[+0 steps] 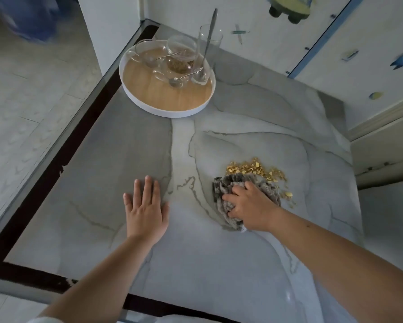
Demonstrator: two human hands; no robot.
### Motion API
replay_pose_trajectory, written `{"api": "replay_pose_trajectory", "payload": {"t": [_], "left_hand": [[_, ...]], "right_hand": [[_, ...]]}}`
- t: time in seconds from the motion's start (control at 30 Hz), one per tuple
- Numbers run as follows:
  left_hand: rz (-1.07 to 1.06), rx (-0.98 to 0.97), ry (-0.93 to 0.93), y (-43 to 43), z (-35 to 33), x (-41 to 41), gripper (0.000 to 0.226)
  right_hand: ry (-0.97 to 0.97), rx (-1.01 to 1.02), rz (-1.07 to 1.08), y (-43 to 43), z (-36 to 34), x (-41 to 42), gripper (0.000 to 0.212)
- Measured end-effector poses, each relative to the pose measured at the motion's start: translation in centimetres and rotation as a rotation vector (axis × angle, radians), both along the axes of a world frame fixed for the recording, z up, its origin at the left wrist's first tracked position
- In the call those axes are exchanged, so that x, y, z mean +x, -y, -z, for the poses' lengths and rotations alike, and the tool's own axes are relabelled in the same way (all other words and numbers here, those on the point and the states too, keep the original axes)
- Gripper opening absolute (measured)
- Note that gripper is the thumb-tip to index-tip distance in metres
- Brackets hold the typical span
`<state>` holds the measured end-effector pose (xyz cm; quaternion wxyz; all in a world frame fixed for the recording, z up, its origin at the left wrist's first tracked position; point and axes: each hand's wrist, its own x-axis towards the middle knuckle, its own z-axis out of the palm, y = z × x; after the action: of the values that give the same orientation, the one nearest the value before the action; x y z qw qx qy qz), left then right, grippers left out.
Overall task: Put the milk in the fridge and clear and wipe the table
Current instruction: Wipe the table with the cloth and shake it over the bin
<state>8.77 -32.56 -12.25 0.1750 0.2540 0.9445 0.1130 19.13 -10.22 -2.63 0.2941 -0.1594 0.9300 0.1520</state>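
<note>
My right hand (248, 203) grips a crumpled grey cloth (269, 188) and presses it onto the grey marble table (130, 159). A scatter of yellow cereal crumbs (254, 169) lies just beyond and to the right of the cloth. My left hand (146, 206) rests flat on the table with straight fingers, to the left of the cloth. No milk is in view.
A round white tray with a wooden base (163, 96) stands at the table's far side, holding glass bowls (179, 54), spoons and a tall glass (207, 45) with a spoon in it. A white decorated wall borders the far right; the table's dark rim runs along the left.
</note>
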Motion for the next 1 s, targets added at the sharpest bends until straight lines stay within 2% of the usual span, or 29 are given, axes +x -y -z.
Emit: {"api": "replay_pose_trajectory", "payload": {"t": [0.2, 0.4, 0.5, 0.67, 0.8, 1.0], "left_hand": [[0.075, -0.008, 0.005, -3.6, -0.4, 4.1, 0.087], [0.034, 0.035, -0.004, -6.6, -0.5, 6.1, 0.088], [-0.042, 0.061, -0.013, -6.5, -0.6, 6.6, 0.085], [-0.093, 0.032, -0.1, -5.3, 0.2, 5.5, 0.071], [-0.072, -0.01, -0.121, -5.2, 0.4, 5.2, 0.065], [-0.048, -0.052, -0.076, -6.1, 0.0, 4.9, 0.062]], "right_hand": [[-0.059, 0.04, 0.068, -3.8, -0.6, 1.3, 0.037], [-0.213, -0.109, 0.164, -4.8, -1.5, 1.3, 0.037], [-0.22, -0.254, 0.171, -3.1, -1.4, -0.6, 0.046], [-0.256, -0.209, 0.185, -0.1, -0.3, -6.8, 0.055], [-0.174, -0.122, 0.163, 1.1, 1.2, -9.4, 0.05], [-0.085, -0.132, 0.244, -2.0, 1.3, -6.4, 0.048]]}}
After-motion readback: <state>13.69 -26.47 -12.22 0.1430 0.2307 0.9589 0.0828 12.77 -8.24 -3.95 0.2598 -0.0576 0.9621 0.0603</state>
